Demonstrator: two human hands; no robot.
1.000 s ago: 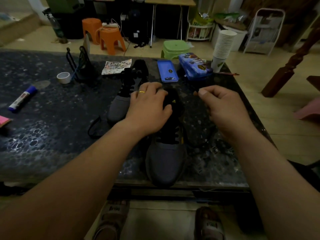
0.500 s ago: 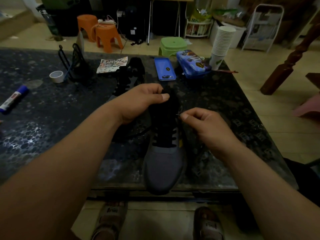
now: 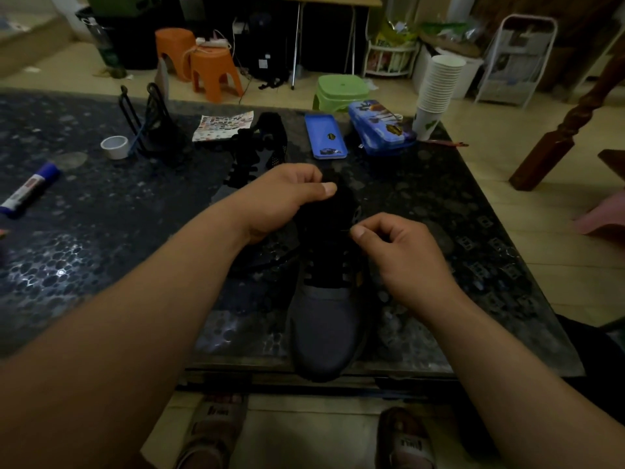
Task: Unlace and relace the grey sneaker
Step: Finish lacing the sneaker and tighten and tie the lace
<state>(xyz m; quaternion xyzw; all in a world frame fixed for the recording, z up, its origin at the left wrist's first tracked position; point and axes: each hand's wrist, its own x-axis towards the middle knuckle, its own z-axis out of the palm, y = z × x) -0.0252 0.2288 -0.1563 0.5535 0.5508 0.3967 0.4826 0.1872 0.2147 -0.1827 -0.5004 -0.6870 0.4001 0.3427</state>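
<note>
Two hands worked at one shoe on the dark pebbled table (image 3: 101, 265). Farthest left lay a marker (image 3: 28, 189) and a tape roll (image 3: 115, 147), both well apart from the work. A second sneaker (image 3: 262, 154) stood just behind the left hand, its detail lost in the gloom.

The left hand (image 3: 284, 198) had its thumb and curled fingers pinched on the black top of the grey sneaker (image 3: 326, 326), at the tongue or the collar; it was too dark to tell which. The sneaker sat at the table's near edge, toe toward the person and at or just past the rim, with its lower rows laced. To its right, the right hand (image 3: 399, 252) pinched the thin end of the lace (image 3: 346, 230) between thumb and forefinger, just beside the upper eyelets on that side.

The likeliest trouble seemed to be black lace on black eyelets in poor light. The tip could miss its hole, enter the wrong row or skip one, leaving the crossings uneven. A hard pull while the left pinch was slack could drag the shoe, and with the toe at the edge it might tip toward the floor. A loose pinch could let the tip slide back out. The blue tin (image 3: 325, 137) farther right looked to pose no hazard.
</note>
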